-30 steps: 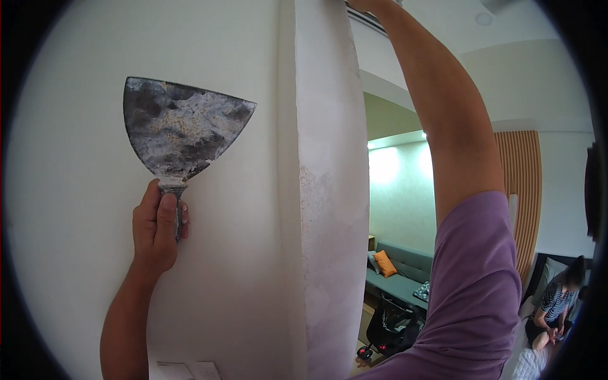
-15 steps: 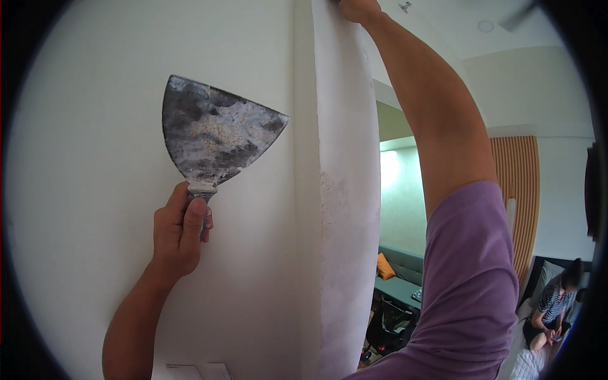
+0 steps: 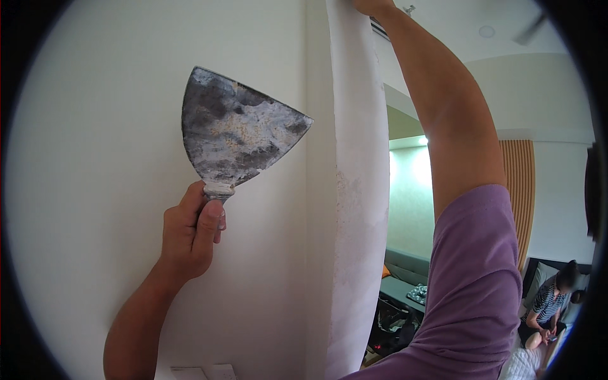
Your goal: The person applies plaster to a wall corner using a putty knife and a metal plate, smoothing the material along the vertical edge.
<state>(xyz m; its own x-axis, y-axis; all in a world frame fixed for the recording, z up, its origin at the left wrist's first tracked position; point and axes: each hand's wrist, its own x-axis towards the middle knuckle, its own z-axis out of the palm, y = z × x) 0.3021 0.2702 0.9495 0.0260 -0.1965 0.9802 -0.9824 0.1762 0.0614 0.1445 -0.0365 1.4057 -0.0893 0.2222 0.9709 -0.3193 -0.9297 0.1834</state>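
Note:
My left hand [image 3: 193,234] is closed around the short handle of a putty knife [image 3: 237,126]. Its wide, fan-shaped blade points up, streaked with white and dark grey smears and a beige, grainy patch. The blade stands in front of the pale wall [image 3: 101,158], just left of the wall's edge. High overhead, my right hand [image 3: 375,6] reaches to the top of the narrow plastered wall end [image 3: 361,145]. The upper picture edge cuts it off, so its fingers and anything in them are hidden.
Light switch plates [image 3: 190,372] sit low on the wall. Past the wall end are a green bench seat [image 3: 402,288] and a dark bag-like object [image 3: 392,323]. At far right, a person [image 3: 548,310] sits on a bed near wooden slats [image 3: 518,196]. A ceiling fan blade [image 3: 531,30] shows above.
The putty knife and my left hand appear slightly farther right and the blade a little higher. The wall end and my right arm have shifted right in the picture too.

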